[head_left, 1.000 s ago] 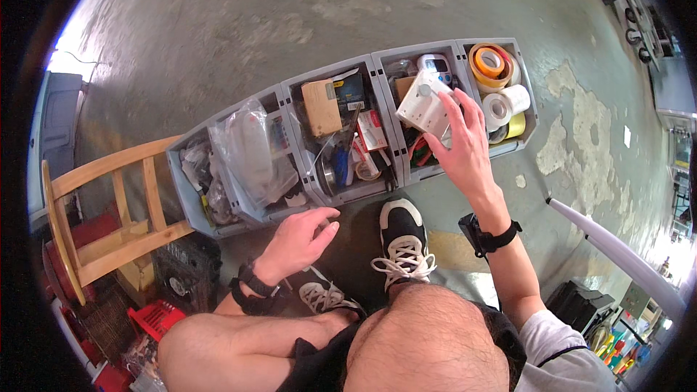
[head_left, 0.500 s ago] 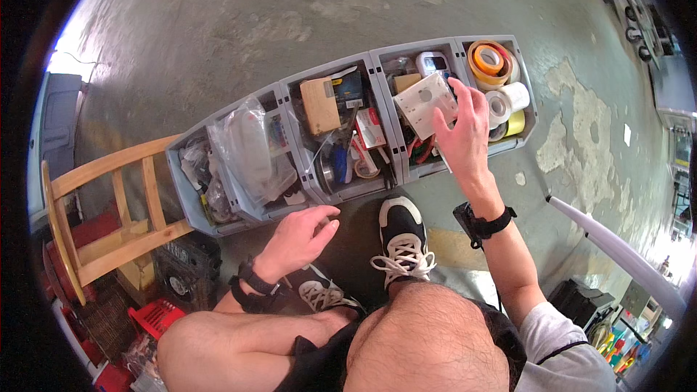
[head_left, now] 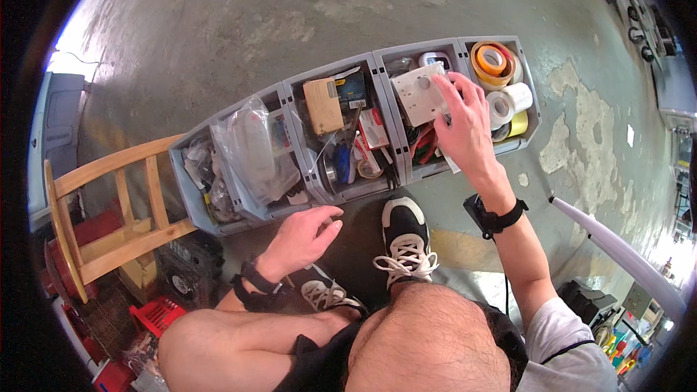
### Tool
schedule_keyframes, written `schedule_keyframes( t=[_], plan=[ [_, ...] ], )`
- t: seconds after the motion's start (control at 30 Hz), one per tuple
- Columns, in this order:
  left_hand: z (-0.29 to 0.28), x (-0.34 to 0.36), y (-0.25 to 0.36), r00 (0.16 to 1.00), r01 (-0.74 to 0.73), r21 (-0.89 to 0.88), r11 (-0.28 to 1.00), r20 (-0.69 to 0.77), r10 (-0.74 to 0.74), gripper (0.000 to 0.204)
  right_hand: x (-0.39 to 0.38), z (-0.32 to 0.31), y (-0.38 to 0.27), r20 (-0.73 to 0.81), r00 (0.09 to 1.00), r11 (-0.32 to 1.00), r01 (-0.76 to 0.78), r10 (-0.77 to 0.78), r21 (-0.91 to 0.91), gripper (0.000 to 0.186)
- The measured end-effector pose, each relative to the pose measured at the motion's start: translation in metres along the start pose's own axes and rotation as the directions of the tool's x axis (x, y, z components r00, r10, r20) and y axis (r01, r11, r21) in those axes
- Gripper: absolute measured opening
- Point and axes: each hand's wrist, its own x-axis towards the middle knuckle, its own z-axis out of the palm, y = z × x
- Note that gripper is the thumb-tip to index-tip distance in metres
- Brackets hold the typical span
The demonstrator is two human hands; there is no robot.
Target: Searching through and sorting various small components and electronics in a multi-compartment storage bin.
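Observation:
My right hand [head_left: 468, 123] reaches over a divided grey bin [head_left: 377, 94]. Its fingers and thumb curl around the right edge of a white socket plate [head_left: 418, 96], which tilts above the second compartment from the right. Parts of the grip are hidden behind the hand. Beneath the plate lie red-handled tools [head_left: 423, 147] and a white device with a small screen [head_left: 434, 59]. My left hand [head_left: 301, 238] hovers before the bin's near side, above my shoes, fingers loosely bent and thumb apart, holding nothing.
Tape rolls [head_left: 501, 107] fill the right compartment. Boxes, including a cardboard one [head_left: 323, 107], crowd the middle; plastic bags [head_left: 250, 145] lie on the left. A wooden frame [head_left: 154, 192] stands beside the bin's left end. A pale pole [head_left: 617, 243] slants in at right.
My right fingers have shifted left over the plate's edge. The socket plate has turned slightly and moved up and left with them. My left hand stays nearly still.

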Motion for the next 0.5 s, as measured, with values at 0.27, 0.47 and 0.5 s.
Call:
schedule_keyframes(
  t=[0.27, 0.47, 0.5],
  plan=[
    [-0.002, -0.002, 0.003, 1.000, 0.006, -0.002, 1.000, -0.014, -0.006, 0.035, 0.025, 0.005, 0.002, -0.017, 1.000, 0.994, -0.024, 0.026, 0.106, 0.064],
    [-0.001, -0.001, -0.002, 1.000, 0.000, -0.001, 1.000, -0.005, 0.000, 0.034, 0.032, 0.002, 0.004, 0.008, 1.000, 0.998, 0.029, -0.030, 0.054, 0.064],
    [0.000, 0.000, -0.001, 1.000, -0.002, -0.003, 1.000, -0.005, 0.002, 0.034, 0.032, 0.002, 0.005, 0.014, 0.999, 0.998, 0.037, -0.037, 0.044, 0.064]
  ],
)
